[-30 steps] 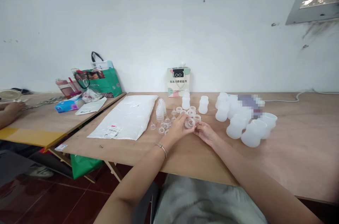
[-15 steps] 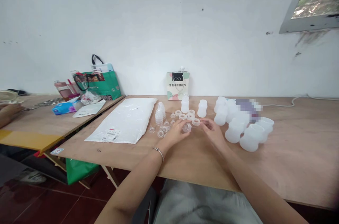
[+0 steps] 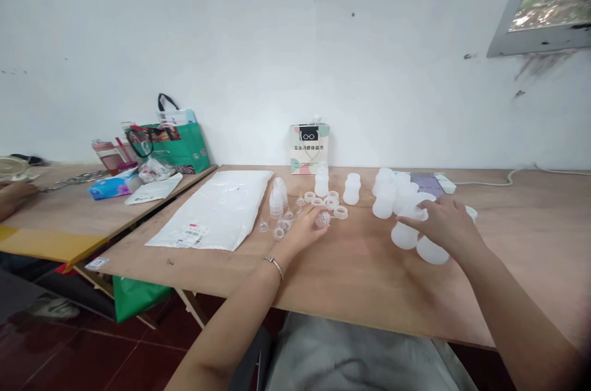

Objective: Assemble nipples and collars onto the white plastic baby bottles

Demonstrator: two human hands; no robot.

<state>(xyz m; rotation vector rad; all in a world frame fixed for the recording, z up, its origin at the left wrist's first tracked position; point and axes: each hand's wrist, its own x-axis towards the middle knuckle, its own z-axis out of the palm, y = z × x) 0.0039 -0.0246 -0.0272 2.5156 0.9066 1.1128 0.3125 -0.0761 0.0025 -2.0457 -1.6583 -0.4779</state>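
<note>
A clear ring-shaped piece (image 3: 322,218) is clamped between the thumb and fingers of the left hand (image 3: 305,228); whether it is lifted off the wooden table (image 3: 351,274) or rested on it cannot be told. A bracelet (image 3: 276,266) is worn on the left wrist. The right hand (image 3: 441,221) is stretched over the near part of a cluster of frosted white bottles (image 3: 384,202), its thumb and forefinger spread apart at the upper part of one; whether that bottle is touched cannot be made out. Loose clear rings (image 3: 340,212) are gathered just beyond the left hand, and small teat-shaped pieces (image 3: 263,226) are scattered to its left, near upright clear caps (image 3: 277,203). A single bottle (image 3: 351,189) is stood between the rings and the cluster, and a capped bottle (image 3: 322,185) is placed in front of a printed paper bag (image 3: 295,161). Farther left, a flat white package (image 3: 212,203) is laid. On the neighbouring table (image 3: 60,215), a green bag (image 3: 191,148) and a blue packet (image 3: 108,188) are set
</note>
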